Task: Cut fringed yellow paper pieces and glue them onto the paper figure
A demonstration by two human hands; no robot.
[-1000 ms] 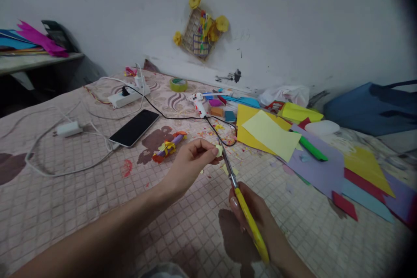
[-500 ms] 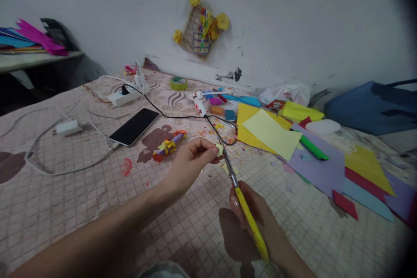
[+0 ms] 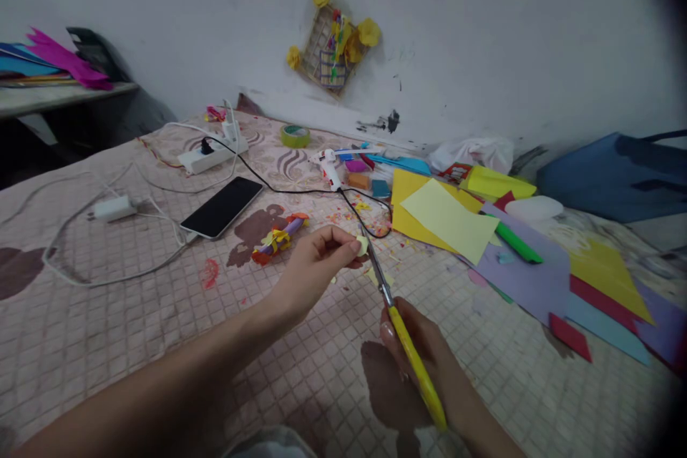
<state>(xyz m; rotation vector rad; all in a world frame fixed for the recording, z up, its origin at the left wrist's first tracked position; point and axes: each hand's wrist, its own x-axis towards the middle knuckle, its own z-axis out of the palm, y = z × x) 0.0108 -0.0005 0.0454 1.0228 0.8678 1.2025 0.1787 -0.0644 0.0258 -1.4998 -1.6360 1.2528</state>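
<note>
My left hand (image 3: 322,261) pinches a small piece of pale yellow paper (image 3: 363,246) between thumb and fingertips. Wrapped round the yellow handle of a pair of scissors (image 3: 411,354), my right hand (image 3: 424,340) points the blades away from me. The blades lie right against the paper piece; whether they are parted is too small to tell. Below the blades a pale yellow scrap (image 3: 380,276) rests on the patterned cloth. To the left of my left hand lies a purple paper roll (image 3: 280,237) with orange ends and yellow strips.
A white glue gun (image 3: 330,170) with a black cord stands beyond my hands. Coloured paper sheets (image 3: 526,257) spread to the right, a green marker-like roll (image 3: 518,242) on them. At left are a phone (image 3: 222,207), a charger (image 3: 114,209), a power strip (image 3: 212,152) and tape (image 3: 295,135).
Both hands, the paper piece and the scissors keep nearly the same place. The whole view has shifted very slightly; nothing has been taken up or let go.
</note>
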